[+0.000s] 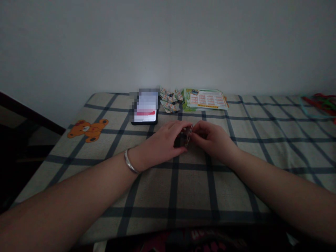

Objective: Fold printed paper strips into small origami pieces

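Observation:
Between my hands, low over the table, is a small folded paper piece (188, 137), seen nearly edge-on, so its shape is hard to make out. My left hand (164, 141) grips it from the left, thumb below and fingers above. On its right side, the thumb and forefinger of my right hand (212, 138) pinch the edge. Just beyond my hands lie several folded, printed paper pieces (170, 99). A stack of printed paper sheets (206, 99), with a calendar-like grid on top, rests to the right of them.
A lit phone (145, 106) lies left of the folded pieces, its screen blurred out. Further left is a flat orange bear figure (88, 130). A checked cloth (231, 196) covers the table, which meets a white wall (168, 42). Red and green items (321, 105) sit at the far right.

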Motion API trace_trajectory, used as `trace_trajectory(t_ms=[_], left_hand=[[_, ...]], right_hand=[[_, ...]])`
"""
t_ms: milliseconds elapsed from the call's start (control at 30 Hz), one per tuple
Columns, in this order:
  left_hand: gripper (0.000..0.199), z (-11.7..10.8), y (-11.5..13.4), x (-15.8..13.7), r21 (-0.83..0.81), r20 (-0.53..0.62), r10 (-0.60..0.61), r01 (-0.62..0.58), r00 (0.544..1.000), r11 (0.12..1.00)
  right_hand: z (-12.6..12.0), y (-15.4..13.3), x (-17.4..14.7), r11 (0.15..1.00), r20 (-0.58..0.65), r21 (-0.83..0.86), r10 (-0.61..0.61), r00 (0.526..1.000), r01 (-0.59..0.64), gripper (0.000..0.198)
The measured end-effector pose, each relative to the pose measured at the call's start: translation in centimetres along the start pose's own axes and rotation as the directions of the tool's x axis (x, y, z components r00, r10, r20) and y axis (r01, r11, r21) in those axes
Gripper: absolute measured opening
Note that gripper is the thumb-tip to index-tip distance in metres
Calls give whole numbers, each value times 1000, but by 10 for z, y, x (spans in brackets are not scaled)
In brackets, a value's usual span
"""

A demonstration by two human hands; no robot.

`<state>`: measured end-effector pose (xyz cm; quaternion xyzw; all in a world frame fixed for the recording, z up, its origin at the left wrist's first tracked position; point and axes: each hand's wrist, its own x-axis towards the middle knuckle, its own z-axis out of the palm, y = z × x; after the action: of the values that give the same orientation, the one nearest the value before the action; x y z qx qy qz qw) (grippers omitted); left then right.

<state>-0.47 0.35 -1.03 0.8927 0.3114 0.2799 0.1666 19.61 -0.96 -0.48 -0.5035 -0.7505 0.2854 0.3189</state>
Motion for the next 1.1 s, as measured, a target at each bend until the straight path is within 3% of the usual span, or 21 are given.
trace_trajectory(t_ms=[200,467,733,1100], left_hand=[[76,-2,2,0,74,23,8,-9,1000,997],[66,-4,6,-1,116,-19,36,-34,999,993],[58,-6,7,0,138,-10,61,-59,998,989],[51,-9,5,0,87,-27,43,-40,999,995]], right_hand=[[0,3,2,995,19,89,41,999,-43,15],[0,6,2,989,51,149,-1,999,-6,9],[1,5,2,998,42,59,-8,999,5,9],[-1,6,1,990,14,137,-17,1000,14,8]])
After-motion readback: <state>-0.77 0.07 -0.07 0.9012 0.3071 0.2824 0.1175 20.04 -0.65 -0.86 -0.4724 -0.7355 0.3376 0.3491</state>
